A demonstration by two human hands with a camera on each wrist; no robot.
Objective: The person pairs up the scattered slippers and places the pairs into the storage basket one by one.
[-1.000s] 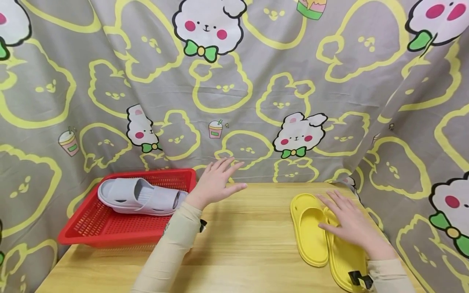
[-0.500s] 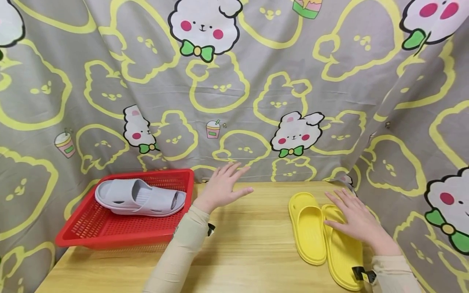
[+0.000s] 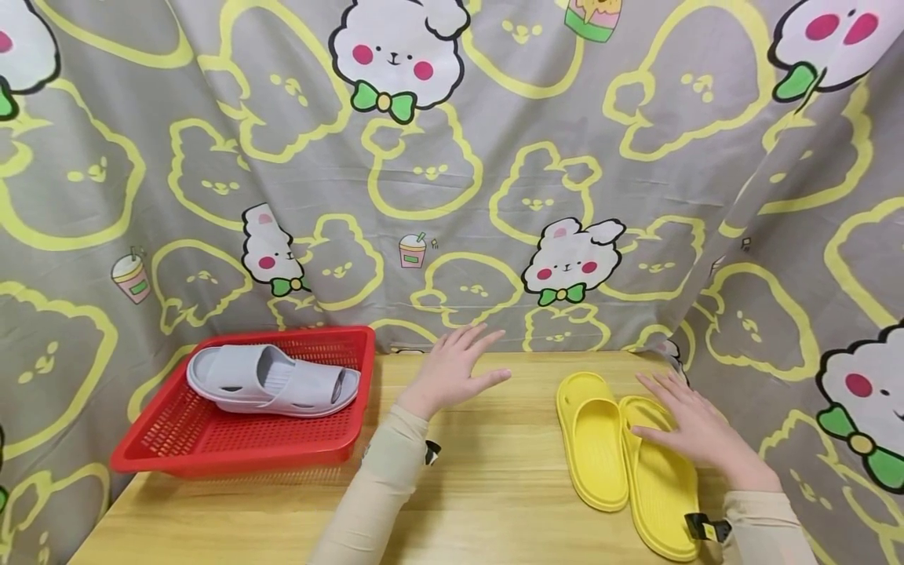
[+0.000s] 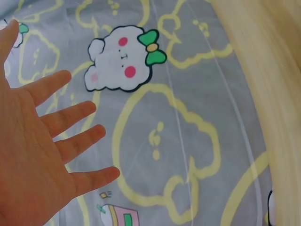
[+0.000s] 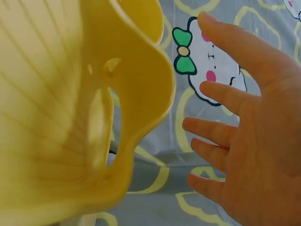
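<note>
My left hand (image 3: 452,373) hovers over the middle of the wooden table, fingers spread and holding nothing. To its left, grey slippers (image 3: 243,380) lie in a red plastic basket (image 3: 212,463), one resting partly over the other. On the right side, a yellow slipper (image 3: 600,463) lies beside a second yellow slipper (image 3: 664,502), both flat on the table. My right hand (image 3: 699,431) is held above the second one, partly covering it in the head view. In the right wrist view, the slipper's opening (image 5: 146,94) shows a gap from my spread fingers (image 5: 211,132).
The wooden table (image 3: 494,486) meets a grey curtain (image 3: 452,196) with cartoon prints at its back and sides. A small black clip-like piece (image 3: 706,527) sits at my right wrist, and another black piece (image 3: 432,452) at the left wrist.
My left hand has moved right, away from the basket toward the table's middle. My right hand has shifted slightly to the right over the yellow slipper. The slippers and basket stay in place.
</note>
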